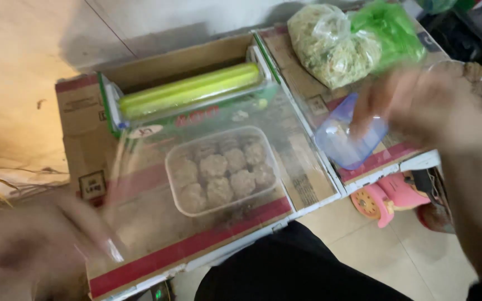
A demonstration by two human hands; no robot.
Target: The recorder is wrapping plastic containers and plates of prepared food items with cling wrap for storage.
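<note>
Clear plastic tray of round food pieces sat before the film dispenser, under a drawn sheet of cling film — left hand pinching its corner, blurred right hand gripping unclear.

A flattened brown carton with red bands carries a green-and-white wrap box; two knotted bags, clear and green, sit far right.

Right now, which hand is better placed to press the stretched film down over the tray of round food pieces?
Probably left. The left hand already pinches the clear film at its near corner, beside the tray. The right hand is off by the blue lid, away from the film.
</note>
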